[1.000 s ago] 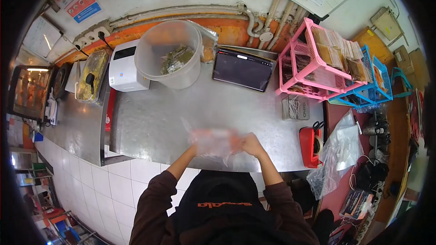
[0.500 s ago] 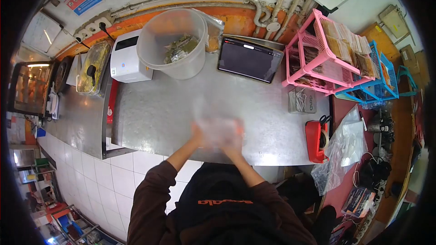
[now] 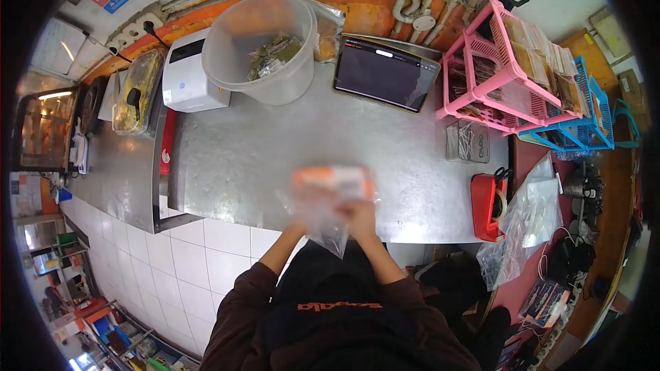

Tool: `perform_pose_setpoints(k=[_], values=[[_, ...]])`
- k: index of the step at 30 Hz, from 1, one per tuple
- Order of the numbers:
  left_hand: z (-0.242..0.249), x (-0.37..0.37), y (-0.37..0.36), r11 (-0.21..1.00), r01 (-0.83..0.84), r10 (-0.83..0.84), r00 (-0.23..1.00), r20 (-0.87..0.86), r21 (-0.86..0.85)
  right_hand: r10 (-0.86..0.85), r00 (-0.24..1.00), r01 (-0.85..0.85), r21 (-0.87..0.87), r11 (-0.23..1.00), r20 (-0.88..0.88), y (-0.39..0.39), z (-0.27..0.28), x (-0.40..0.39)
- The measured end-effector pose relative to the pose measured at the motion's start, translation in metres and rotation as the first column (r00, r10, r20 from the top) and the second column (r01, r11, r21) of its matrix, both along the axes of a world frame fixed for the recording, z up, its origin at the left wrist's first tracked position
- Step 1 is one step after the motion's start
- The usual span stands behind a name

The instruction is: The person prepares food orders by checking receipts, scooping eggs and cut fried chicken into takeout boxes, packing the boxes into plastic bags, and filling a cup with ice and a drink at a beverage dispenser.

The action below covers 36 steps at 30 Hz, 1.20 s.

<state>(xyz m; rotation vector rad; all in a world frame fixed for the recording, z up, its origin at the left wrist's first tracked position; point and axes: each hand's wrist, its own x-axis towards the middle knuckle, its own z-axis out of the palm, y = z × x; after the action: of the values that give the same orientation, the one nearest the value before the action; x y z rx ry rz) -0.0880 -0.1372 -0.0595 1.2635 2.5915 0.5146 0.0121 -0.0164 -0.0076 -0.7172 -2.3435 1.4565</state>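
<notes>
Together, both hands' grip (image 3: 330,216) closed around clear plastic bag (image 3: 323,216).

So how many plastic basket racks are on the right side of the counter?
2. The pink plastic basket rack stands on the steel counter right of the black tablet; the blue plastic basket rack sits just beyond it, at the edge. Others may be hidden behind.

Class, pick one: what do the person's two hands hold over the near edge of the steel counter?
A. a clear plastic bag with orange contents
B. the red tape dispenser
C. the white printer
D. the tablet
A: both hands, left hand and right hand, grip the clear plastic bag, orange at its top, blurred by motion.
</notes>
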Motion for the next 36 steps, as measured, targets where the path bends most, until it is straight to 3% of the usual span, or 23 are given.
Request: perform_pose_setpoints(k=[3,5,7,13,16,19,21,23,25,27,29,30,32,36], values=[[-0.010,-0.007,-0.004,0.998,0.047,-0.050,0.994,0.100,0.028,0.019,0.998,-0.013,-0.092,0.996,0.064,0.008,0.007,0.002],[-0.012,-0.009,-0.002,0.996,0.084,-0.083,0.994,0.075,-0.007,-0.001,0.994,0.016,-0.135,0.991,0.107,0.009,0.009,0.003],[-0.008,-0.009,-0.002,0.992,0.118,-0.116,0.992,0.048,-0.046,-0.173,0.976,0.199,-0.233,0.952,0.130,0.005,0.009,0.004],[-0.010,-0.005,0.001,0.993,0.095,-0.097,0.994,-0.039,-0.063,-0.366,0.930,0.295,-0.533,0.793,-0.030,0.001,-0.002,0.006],[0.009,-0.004,0.008,0.979,0.072,-0.074,0.997,-0.005,-0.191,-0.385,0.923,0.296,-0.595,0.747,-0.025,0.001,-0.003,0.006],[0.014,-0.003,0.010,0.969,0.034,-0.029,0.999,0.024,-0.246,-0.294,0.955,0.246,-0.480,0.842,-0.028,0.003,-0.003,0.007],[0.013,-0.004,0.006,0.980,0.130,-0.143,0.986,-0.082,-0.151,-0.265,0.964,0.232,-0.404,0.885,-0.025,0.004,0.002,0.008],[0.010,-0.002,0.006,0.984,0.105,-0.117,0.990,-0.082,-0.142,-0.234,0.972,0.214,-0.326,0.921,-0.022,0.005,0.003,0.007],[0.004,-0.001,0.004,0.988,0.085,-0.096,0.992,-0.084,-0.127,-0.076,0.993,0.067,-0.100,0.993,-0.086,0.009,-0.002,0.005],[-0.004,-0.002,0.002,0.991,0.120,-0.132,0.947,-0.294,-0.059,-0.039,0.996,0.040,0.008,0.999,-0.076,0.008,-0.007,0.001],[-0.020,-0.004,-0.003,0.995,0.099,-0.102,0.983,-0.151,-0.024,-0.025,0.998,0.032,0.131,0.991,-0.061,0.010,-0.004,0.001],[-0.016,-0.005,0.002,0.993,0.118,-0.117,0.980,-0.161,-0.006,-0.134,0.991,0.134,0.002,0.991,0.004,0.007,-0.002,0.001],[-0.008,-0.006,0.004,0.962,0.223,-0.237,0.968,-0.079,-0.157,-0.312,0.948,0.316,-0.241,0.917,0.057,0.004,-0.001,0.003],[0.006,0.001,0.003,0.995,0.067,-0.070,0.997,-0.030,-0.079,-0.279,0.951,0.305,-0.271,0.913,0.131,0.007,0.007,0.008]])
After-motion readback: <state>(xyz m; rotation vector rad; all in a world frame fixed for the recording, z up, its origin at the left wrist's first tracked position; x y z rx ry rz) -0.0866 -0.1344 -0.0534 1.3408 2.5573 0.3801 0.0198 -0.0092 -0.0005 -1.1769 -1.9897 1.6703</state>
